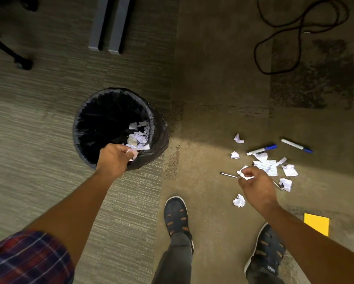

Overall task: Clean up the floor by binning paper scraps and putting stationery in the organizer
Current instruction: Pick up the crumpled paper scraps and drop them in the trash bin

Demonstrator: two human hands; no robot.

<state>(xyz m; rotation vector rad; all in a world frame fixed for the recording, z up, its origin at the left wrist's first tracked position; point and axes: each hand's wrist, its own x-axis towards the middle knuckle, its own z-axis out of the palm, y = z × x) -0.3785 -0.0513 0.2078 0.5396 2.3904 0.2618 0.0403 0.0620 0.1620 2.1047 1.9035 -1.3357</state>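
left hand (pixel 115 158) is over the near rim of the bin (pixel 80 128), fingers curled around a small paper scrap (pixel 133 153) that pokes out at the fingertips, so closed on it, not yet let go. bin has a black liner w/ a heap of scraps (pixel 138 136) already inside, just beyond that hand.

right hand (pixel 256 183) hangs over the mess on the floor, well apart from the bin, pinching a white scrap (pixel 243 173) btwn thumb and fingers, other fingers loosely bent.

just beyond and right of the right hand: loose scraps pile (pixel 271 167), two blue-capped markers (pixel 262 149) (pixel 296 145); a thin pen (pixel 229 174) just left of it; crumpled ball (pixel 239 200) near the wrist; yellow sticky pad (pixel 316 223) beside the forearm. no organizer in view.

step: binning paper, looks roughly midway. next prob calls for the left to open over the bin mouth, not the rim, then the right to swing across w/ its scrap. stationery waits.
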